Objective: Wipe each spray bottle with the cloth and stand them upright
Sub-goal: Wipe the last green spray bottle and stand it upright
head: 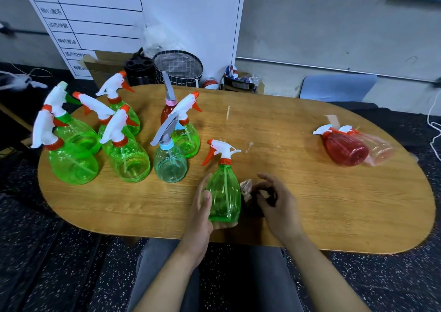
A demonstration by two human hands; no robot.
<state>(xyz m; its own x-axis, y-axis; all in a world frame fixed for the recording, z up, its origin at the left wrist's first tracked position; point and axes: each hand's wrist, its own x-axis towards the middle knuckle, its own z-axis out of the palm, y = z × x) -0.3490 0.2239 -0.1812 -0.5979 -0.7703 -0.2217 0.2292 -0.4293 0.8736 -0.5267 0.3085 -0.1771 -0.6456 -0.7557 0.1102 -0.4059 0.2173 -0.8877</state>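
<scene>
Left hand (202, 213) grips green spray bottle (224, 192) upright near the front edge of the tabletop (310, 192), palm under its base. Right hand (279, 202) just right of the bottle, fingers curled round the dark cloth (250, 194) beside it.

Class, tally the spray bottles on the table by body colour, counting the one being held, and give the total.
Green bottles: 7
Teal bottle: 1
Red bottles: 2
Pale pink bottle: 1
Total: 11
</scene>
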